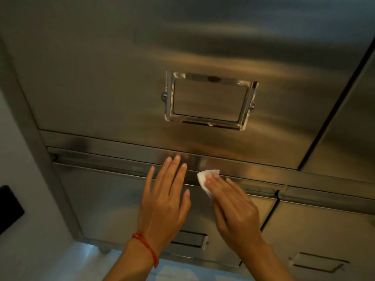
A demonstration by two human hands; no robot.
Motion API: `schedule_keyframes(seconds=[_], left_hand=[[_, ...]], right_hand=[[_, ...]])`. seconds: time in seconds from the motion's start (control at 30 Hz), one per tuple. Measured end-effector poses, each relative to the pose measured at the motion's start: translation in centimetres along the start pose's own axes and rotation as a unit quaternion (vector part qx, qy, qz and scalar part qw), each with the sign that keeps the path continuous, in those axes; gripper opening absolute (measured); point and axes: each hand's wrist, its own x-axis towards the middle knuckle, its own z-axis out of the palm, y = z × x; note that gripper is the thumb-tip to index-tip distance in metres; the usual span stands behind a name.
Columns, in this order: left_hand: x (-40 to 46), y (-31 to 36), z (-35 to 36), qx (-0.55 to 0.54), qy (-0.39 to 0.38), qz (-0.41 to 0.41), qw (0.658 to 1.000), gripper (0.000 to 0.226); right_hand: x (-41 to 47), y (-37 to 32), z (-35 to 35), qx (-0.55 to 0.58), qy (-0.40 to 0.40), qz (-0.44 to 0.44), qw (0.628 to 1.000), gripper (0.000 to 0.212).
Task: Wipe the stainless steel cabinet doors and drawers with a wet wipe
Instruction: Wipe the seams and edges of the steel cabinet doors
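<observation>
The wet wipe (207, 179) is a small folded white pad lying on the top rail (121, 165) of the lower drawer (113, 199), just under the big cabinet door (101, 78). The right hand (233, 207) presses it flat there, fingers straight and close together on top of it, only the wipe's upper left corner showing. The left hand (164, 201) is spread, fingers straight, and lies over the same rail just beside the wipe; it looks to be bracing against the steel, though actual contact is hard to confirm.

To do this stroke well, I judge the wipe should run along the rail's length, following the grain of the steel, with even pressure so no streaks remain. The groove under the lip probably needs a fingertip pushed in through the wipe. Refold to a fresh face once it greys.

Counted: one wipe, two hands, one red string bracelet (147, 247) on the left wrist. One large door with one framed label holder (209, 100). Two drawers below, the second (324, 230) to the right, each with one recessed handle.
</observation>
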Motion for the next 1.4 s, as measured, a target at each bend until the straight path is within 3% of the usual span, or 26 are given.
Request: schedule_keyframes(seconds=[0.2,0.5,1.03,1.27,1.4], left_hand=[[1.6,0.3,-2.3,0.003,-0.052,-0.026,0.998,0.048],[3.6,2.1,-8.2,-0.011,-0.116,-0.077,0.99,0.05],[14.4,10.4,-24.3,0.015,-0.179,-0.086,0.98,0.052],[20.5,14.1,-33.0,0.03,-0.16,-0.091,0.983,0.051],[23.4,15.3,-37.5,0.036,-0.159,-0.09,0.982,0.051]], right_hand=[[1.9,-1.3,-1.1,0.044,0.019,0.027,0.998,0.033],[5.6,-3.8,-6.3,0.046,-0.02,0.055,0.997,0.033],[16.5,-7.0,-24.1,0.05,-0.06,0.015,0.997,0.033],[23.7,-8.8,-32.4,0.046,-0.024,-0.016,0.999,0.032],[26.9,-10.2,-35.8,0.059,-0.015,-0.019,0.998,0.043]])
